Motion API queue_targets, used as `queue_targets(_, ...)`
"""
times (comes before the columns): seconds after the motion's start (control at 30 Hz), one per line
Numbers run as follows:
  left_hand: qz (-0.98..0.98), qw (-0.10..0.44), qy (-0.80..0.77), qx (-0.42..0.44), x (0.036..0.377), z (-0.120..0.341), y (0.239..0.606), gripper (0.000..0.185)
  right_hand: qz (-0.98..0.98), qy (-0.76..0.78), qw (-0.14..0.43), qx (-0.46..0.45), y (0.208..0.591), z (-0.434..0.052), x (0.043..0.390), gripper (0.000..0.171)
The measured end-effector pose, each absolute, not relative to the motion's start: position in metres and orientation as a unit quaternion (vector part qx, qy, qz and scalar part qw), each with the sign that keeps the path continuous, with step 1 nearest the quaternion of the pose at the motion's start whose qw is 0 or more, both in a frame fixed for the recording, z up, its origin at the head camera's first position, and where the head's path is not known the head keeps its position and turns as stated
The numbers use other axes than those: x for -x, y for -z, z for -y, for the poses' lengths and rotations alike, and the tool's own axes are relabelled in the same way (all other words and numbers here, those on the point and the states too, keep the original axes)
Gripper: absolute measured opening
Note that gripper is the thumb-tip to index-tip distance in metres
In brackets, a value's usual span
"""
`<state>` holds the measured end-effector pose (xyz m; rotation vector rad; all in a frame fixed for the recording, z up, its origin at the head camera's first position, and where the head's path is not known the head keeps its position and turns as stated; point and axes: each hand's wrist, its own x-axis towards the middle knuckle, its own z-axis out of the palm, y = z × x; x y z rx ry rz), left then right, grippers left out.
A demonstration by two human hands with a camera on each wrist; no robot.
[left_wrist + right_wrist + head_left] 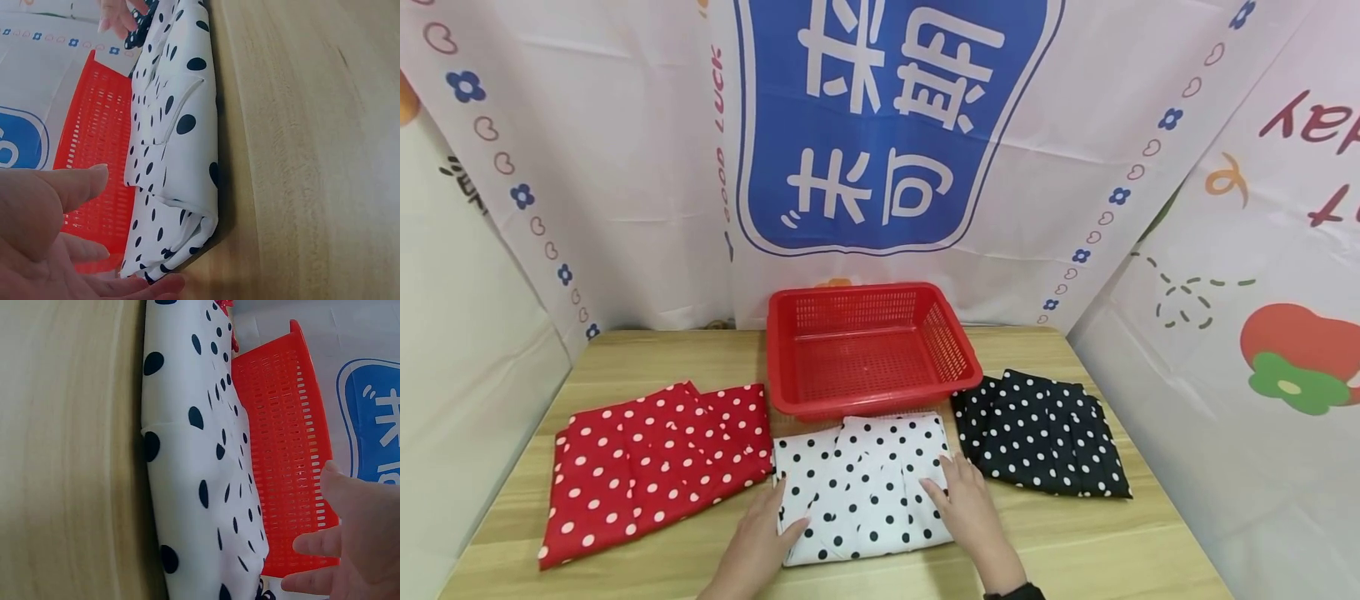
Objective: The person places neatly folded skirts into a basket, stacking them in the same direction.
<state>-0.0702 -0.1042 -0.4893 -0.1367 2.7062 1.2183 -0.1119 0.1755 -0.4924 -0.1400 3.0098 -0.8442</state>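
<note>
A folded white cloth with black dots (865, 483) lies on the wooden tabletop (1075, 542), at the near middle, just in front of a red plastic basket (868, 346) whose near rim it touches or nearly touches. The person's left hand (760, 537) rests on the cloth's near left corner, its fingers (81, 181) straight and a little apart, laid flat rather than curled round the fabric; from the left wrist view the palm faces the folded edge, where the layers of cloth bulge in a rounded roll. The right hand (966, 504) lies on the right side of the same cloth, fingers (315, 540) stretched out and slightly spread, pressing down on the top layer without pinching it. The right wrist view shows the cloth's thick folded edge standing off the tabletop, with the basket's slotted wall just behind it. To the left of the white cloth a red cloth with white dots (651, 467) is spread out loosely folded, its right edge just beside the white one. To the right lies a folded black cloth with white dots (1045, 433), its left corner close to the basket. Behind the tabletop hangs a white backdrop (625, 167) with a large blue panel bearing white characters.
</note>
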Motion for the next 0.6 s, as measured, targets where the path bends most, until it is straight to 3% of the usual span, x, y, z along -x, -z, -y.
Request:
queue_targets(0.27,-0.877,0.117,-0.46,0.073,0.076,0.103,0.5,0.081,-0.955,0.294,-0.008,0.033,0.504,-0.177,0.112,0.053)
queue_targets(0.6,-0.86,0.123,-0.485,0.101,0.08,0.1,0.504,0.062,-0.941,0.339,0.004,-0.005,0.51,-0.176,0.116,0.053)
